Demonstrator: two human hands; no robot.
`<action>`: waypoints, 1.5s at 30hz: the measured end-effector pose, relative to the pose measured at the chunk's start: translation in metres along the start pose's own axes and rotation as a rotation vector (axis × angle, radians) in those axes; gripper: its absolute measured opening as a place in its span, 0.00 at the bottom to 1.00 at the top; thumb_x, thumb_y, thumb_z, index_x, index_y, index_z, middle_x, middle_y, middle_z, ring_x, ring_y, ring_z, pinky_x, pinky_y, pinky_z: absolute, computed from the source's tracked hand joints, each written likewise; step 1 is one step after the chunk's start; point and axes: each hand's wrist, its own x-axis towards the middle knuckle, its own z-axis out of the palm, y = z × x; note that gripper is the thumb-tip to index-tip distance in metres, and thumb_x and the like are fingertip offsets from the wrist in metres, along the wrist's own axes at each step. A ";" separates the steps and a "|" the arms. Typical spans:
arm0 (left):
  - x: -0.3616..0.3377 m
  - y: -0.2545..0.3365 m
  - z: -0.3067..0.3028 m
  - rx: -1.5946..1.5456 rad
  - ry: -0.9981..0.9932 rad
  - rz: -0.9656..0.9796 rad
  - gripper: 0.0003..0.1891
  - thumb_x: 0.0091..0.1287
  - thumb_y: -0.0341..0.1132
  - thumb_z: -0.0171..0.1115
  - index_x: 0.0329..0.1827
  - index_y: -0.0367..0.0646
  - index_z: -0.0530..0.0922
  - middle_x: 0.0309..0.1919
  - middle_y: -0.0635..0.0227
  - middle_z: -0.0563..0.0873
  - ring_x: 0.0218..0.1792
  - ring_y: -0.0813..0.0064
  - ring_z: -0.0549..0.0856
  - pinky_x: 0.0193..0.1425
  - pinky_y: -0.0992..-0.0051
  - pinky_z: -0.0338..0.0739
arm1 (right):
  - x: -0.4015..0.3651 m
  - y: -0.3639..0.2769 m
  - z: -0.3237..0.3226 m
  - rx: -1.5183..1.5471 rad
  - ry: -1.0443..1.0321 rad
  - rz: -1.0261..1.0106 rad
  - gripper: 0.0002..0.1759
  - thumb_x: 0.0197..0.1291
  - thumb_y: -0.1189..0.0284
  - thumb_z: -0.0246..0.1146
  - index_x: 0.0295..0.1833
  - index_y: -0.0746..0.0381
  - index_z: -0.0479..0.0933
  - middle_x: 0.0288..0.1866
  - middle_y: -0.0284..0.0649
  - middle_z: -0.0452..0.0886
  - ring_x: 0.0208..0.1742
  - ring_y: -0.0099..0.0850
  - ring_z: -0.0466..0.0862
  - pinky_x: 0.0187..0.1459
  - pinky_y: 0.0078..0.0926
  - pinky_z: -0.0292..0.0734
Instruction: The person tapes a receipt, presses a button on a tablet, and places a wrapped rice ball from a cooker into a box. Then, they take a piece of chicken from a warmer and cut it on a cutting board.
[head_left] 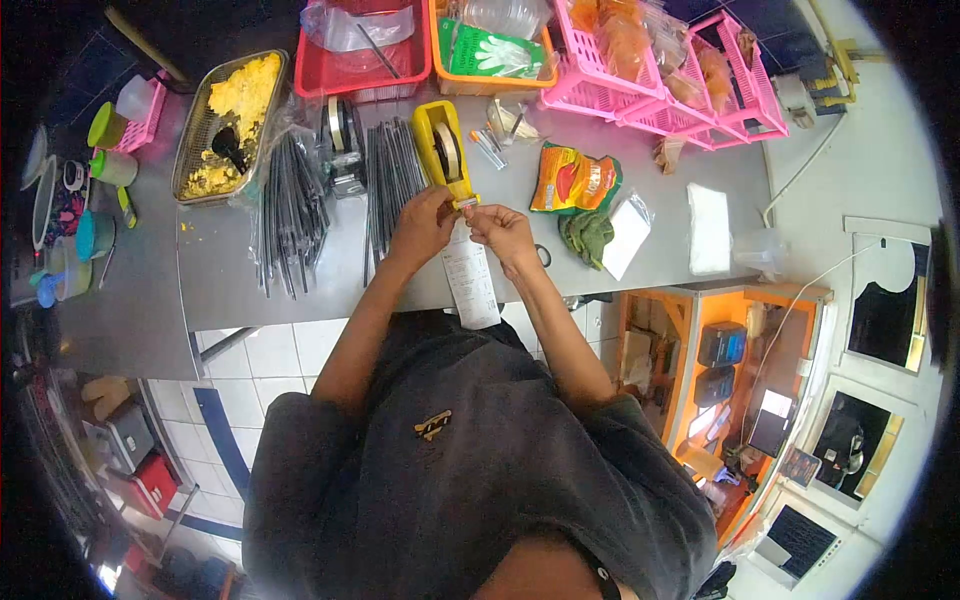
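A yellow tape dispenser (423,135) with a roll of tape stands on the steel table, its cutting end towards me. My left hand (424,226) is at the left of that end, fingers closed and close against it. From the right, my right hand (504,236) meets it with thumb and fingers pinched at the cutter. What either pinch holds is too small to make out. Below and between my hands, a long printed receipt (470,280) hangs past the table's front edge.
Bundles of wrapped black straws (289,215) lie left of the dispenser, beside a black tape dispenser (345,150). A tray of yellow food (240,100) is farther left. Baskets (365,75) line the back. An orange-green packet (575,180) and white sheets (628,235) lie right.
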 end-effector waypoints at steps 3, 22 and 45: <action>0.000 0.006 -0.004 0.000 -0.026 -0.051 0.11 0.59 0.25 0.69 0.42 0.35 0.77 0.34 0.54 0.81 0.37 0.51 0.84 0.43 0.58 0.78 | 0.002 0.002 0.000 -0.012 0.000 -0.008 0.09 0.62 0.71 0.72 0.44 0.63 0.84 0.36 0.33 0.87 0.34 0.18 0.82 0.38 0.17 0.79; 0.005 0.021 0.003 0.054 0.022 0.013 0.11 0.59 0.25 0.70 0.42 0.33 0.78 0.35 0.52 0.84 0.33 0.55 0.87 0.38 0.62 0.79 | -0.002 0.002 0.004 -0.370 0.272 -0.381 0.12 0.59 0.67 0.71 0.34 0.68 0.86 0.24 0.47 0.86 0.24 0.34 0.87 0.30 0.32 0.80; -0.053 0.130 0.101 0.063 -0.409 0.514 0.15 0.61 0.26 0.68 0.51 0.36 0.79 0.43 0.56 0.84 0.42 0.57 0.85 0.45 0.63 0.80 | -0.155 0.064 -0.133 0.189 0.368 -0.139 0.10 0.65 0.68 0.71 0.41 0.64 0.85 0.36 0.31 0.86 0.35 0.18 0.82 0.36 0.18 0.78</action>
